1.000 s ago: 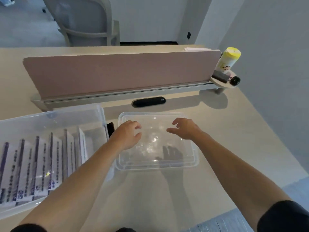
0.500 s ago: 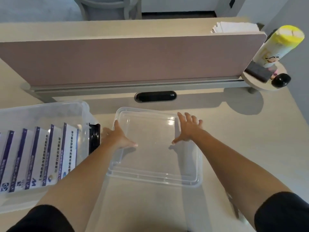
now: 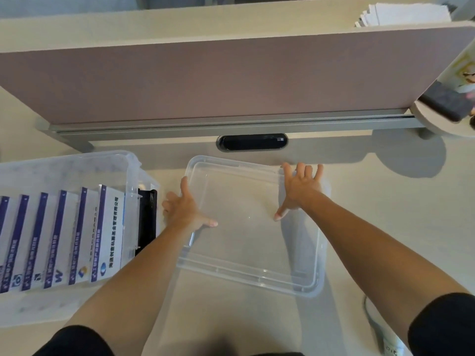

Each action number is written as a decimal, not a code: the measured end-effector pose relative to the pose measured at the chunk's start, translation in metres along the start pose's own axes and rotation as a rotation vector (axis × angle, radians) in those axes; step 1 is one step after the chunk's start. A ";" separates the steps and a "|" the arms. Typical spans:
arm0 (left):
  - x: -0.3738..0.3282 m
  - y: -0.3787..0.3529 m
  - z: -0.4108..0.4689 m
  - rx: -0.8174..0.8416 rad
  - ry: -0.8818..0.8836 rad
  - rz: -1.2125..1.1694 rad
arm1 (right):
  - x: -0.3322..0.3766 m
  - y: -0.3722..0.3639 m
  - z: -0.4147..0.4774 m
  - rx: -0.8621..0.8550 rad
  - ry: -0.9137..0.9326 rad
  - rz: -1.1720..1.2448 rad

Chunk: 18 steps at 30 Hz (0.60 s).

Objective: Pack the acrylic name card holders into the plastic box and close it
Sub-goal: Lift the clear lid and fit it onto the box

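- Step in hand: closing. The acrylic name card holders with white-and-purple cards stand in a row inside the clear plastic box at the left of the desk. At least 6 show, and the row runs off the left edge of view.
- Both hands are on the clear rectangular plastic lid, which sits in the middle, just right of the box and apart from it.
- Left hand: it grips the lid's left rim, thumb laid inside and fingers curled round the outer side.
- Right hand: its fingers are spread straight over the far right corner, with the thumb pointing inward on the lid. It looks more like a flat hold than a pinch.
- I cannot tell whether the lid is lifted or flat on the desk; the shadow under the near edge hints at lifted.
- Next move, as a guess: carry the lid left, line it up square over the box rim, lower it and press. The black latch on the box's right end probably needs snapping.
- Risk: the holders stand tall, so the lid could catch their tops if it comes in low.
- Surface: a beige desk top, matte.
- Behind it are a mauve fabric partition on a grey rail and a black oval cable slot.
- A stack of white paper lies beyond the partition at top right.
- A dark block sits on a small shelf at the right edge.
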<state>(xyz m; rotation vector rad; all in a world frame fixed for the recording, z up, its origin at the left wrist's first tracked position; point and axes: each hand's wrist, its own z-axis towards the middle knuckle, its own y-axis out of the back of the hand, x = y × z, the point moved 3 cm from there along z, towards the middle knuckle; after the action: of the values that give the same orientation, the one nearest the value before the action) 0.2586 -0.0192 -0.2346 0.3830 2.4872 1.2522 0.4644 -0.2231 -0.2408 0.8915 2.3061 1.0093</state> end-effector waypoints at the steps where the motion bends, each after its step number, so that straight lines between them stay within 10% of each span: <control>1: 0.001 0.002 0.001 -0.022 -0.002 -0.026 | -0.001 0.002 -0.003 -0.002 -0.007 -0.007; 9: -0.005 0.029 -0.010 -0.072 -0.173 -0.228 | -0.018 0.042 -0.046 -0.405 0.021 -0.123; 18: 0.020 0.009 -0.032 0.076 -0.149 -0.056 | -0.020 -0.002 -0.079 -0.101 -0.186 0.201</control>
<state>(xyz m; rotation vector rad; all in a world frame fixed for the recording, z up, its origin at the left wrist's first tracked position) 0.2287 -0.0296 -0.2125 0.4069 2.4065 1.0691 0.4275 -0.2747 -0.1905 1.1421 2.0242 1.0656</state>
